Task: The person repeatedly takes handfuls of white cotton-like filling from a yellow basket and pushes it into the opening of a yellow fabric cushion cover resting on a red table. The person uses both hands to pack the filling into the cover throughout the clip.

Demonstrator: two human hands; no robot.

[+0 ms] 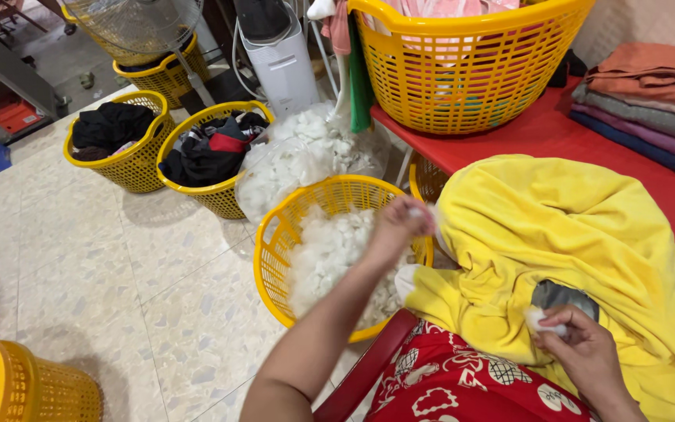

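At centre frame the left hand [402,223] reaches over a yellow basket [275,242] of white stuffing [330,254], fingers closed on a small white tuft. At lower right the right hand [583,344] pinches another white tuft [541,320] against the yellow cloth [564,234], which lies draped over the red surface [525,133].

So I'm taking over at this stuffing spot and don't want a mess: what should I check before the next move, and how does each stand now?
1. Left hand over the basket of white stuffing: ok.
2. Left grip holding a tuft: cannot tell, fingers blurred.
3. Right hand pinching a small white tuft: ok.
4. Dark opening in the yellow fabric exposed beside the right hand: ok.
5. Yellow fabric resting on the red table, not slipping: ok.
6. Basket upright on the floor: ok.
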